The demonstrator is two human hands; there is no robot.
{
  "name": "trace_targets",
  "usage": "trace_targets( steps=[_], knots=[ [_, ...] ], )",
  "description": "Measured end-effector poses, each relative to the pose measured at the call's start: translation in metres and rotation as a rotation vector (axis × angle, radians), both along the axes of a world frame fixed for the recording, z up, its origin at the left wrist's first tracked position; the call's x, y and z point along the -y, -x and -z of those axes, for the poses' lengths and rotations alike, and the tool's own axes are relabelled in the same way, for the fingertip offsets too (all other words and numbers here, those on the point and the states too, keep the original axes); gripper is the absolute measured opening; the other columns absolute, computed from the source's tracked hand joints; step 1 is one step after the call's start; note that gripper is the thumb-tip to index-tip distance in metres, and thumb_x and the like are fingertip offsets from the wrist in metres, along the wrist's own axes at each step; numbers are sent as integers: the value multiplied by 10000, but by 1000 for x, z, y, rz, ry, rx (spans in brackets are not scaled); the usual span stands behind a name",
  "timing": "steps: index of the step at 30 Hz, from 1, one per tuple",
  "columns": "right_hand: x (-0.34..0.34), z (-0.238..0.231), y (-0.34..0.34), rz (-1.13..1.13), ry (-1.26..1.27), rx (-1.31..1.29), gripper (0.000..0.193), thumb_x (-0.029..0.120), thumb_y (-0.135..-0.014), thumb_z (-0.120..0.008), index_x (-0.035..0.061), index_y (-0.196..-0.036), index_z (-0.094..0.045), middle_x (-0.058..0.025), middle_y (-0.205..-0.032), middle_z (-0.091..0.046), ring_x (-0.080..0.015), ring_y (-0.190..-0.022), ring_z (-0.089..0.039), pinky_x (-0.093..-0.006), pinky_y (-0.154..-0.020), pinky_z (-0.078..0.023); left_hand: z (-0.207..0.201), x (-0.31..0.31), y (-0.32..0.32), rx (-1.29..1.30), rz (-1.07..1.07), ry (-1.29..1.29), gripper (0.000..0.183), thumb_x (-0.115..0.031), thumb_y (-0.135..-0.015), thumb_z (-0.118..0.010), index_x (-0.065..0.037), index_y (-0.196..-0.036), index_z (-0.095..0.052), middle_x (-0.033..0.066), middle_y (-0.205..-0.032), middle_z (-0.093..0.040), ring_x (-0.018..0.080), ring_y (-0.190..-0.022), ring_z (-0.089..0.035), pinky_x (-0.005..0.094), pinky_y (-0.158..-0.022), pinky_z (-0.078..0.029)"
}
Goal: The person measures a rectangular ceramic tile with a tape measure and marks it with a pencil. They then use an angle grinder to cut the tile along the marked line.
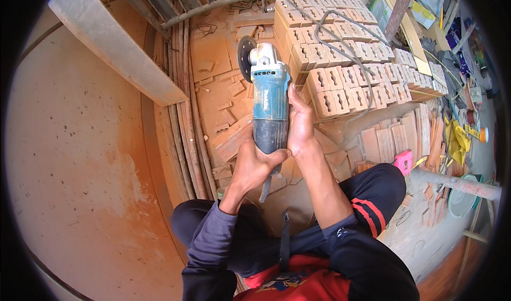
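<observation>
An angle grinder (pixel 270 96) with a teal and black body is held up in front of me, its metal head pointing away. On the left of that head sits a dark cutting disc (pixel 245 59), seen nearly edge-on. My left hand (pixel 251 165) is closed round the black rear part of the body, the thumb lying across it. Along the right side of the body my right hand (pixel 302 123) grips it, thumb pointing up toward the head; its other fingers are mostly hidden. A cord (pixel 264 190) hangs from the grinder's rear end.
Stacked hollow clay bricks (pixel 340 51) stand at the far right with a grey cable (pixel 332 44) over them. Broken brick pieces (pixel 229 109) litter the dusty floor. Long rusty pipes (pixel 186 115) lie to the left, beside a board (pixel 117 46). A pink object (pixel 403 162) is near my right knee.
</observation>
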State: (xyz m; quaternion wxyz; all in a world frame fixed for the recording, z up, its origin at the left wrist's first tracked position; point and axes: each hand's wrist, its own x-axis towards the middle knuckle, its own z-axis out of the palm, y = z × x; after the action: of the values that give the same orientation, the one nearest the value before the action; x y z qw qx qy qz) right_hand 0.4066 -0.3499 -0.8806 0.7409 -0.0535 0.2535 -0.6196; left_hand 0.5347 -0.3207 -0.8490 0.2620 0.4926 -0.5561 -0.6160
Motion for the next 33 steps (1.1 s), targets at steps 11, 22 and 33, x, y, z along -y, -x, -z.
trace_targets(
  steps=[11, 22, 33],
  knots=[
    [-5, -1, -10, -32, 30, -12, 479, 489, -963, -427, 71, -1164, -545, -84, -959, -640, -167, -836, -642, -319, -751, -540, 6, -7, -9, -71, -18, 0, 532, -74, -682, -754, 59, -1134, -506, 108, -960, -636, 160, -850, -612, 297, -772, -496],
    [-11, -1, -7, 52, 23, -141, 515, 527, -944, -450, 50, -1081, -589, -75, -871, -643, -167, -743, -637, -295, -679, -542, 19, -10, -5, -49, -13, 124, 574, -72, -682, -745, 65, -1166, -469, 102, -940, -637, 154, -830, -617, 306, -754, -503],
    [-45, 7, -6, 57, -85, -939, 332, 145, -701, -799, -9, -920, -603, -77, -841, -644, -148, -706, -613, -274, -657, -491, 36, -38, 18, 465, -62, 291, 747, -194, -673, -745, 144, -1211, -353, 324, -937, -585, 445, -829, -620, 474, -747, -506]
  ],
)
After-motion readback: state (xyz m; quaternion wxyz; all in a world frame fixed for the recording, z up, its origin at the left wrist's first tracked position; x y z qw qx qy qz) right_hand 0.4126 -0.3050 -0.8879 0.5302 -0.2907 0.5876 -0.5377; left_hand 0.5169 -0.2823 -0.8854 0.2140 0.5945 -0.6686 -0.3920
